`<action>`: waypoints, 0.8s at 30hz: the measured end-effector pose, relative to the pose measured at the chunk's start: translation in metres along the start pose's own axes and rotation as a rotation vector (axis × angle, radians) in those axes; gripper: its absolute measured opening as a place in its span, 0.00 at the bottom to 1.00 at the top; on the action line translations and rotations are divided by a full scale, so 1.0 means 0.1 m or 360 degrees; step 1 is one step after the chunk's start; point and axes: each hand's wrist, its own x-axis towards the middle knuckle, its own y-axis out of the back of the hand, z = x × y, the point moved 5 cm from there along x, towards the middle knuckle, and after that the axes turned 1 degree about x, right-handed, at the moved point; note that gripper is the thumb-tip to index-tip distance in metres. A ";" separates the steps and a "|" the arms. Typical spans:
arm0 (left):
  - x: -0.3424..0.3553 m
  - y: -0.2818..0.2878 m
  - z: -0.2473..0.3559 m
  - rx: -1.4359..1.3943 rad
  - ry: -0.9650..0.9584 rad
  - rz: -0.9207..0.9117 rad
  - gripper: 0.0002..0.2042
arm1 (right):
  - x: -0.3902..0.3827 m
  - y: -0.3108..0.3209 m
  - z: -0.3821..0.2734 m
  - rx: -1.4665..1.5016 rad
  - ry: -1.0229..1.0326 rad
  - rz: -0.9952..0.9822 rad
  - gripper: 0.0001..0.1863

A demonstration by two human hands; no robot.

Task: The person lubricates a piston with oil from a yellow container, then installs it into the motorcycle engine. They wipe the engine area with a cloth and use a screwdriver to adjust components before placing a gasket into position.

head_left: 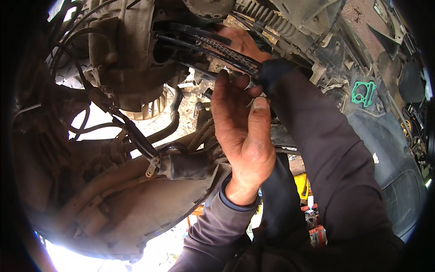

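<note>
A metal chain [219, 49] runs out of the dark opening in the engine casing [131, 45], between long black rails [199, 32]. My right hand [242, 41] reaches in behind the chain and rails, with only its back showing. Its fingers are hidden behind them. Below the free ends of the chain and rails, my left hand [244, 131] is raised with its palm toward me. Its fingers curl in and the thumb tip comes close to them at a small pale edge, too small to name.
A green gasket [364, 94] lies on the black panel at the right. Hoses and cables [136, 136] hang at the left, by a finned fan wheel [149, 109]. A large curved, dirty cover [136, 213] spans the lower left. A ribbed hose [263, 16] crosses the top.
</note>
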 end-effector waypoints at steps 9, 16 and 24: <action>-0.20 0.11 0.01 -0.0088 0.0054 -0.0050 0.32 | -0.42 -0.18 0.03 -0.0337 -0.0274 -0.0155 0.15; -0.63 0.15 0.36 0.0048 -0.0175 -0.0079 0.33 | -0.86 0.32 -0.73 -0.0153 -0.0941 -0.0284 0.15; -0.80 0.27 0.63 0.0021 -0.0257 -0.0038 0.31 | -0.69 0.52 -1.38 0.0047 -0.1144 -0.0190 0.17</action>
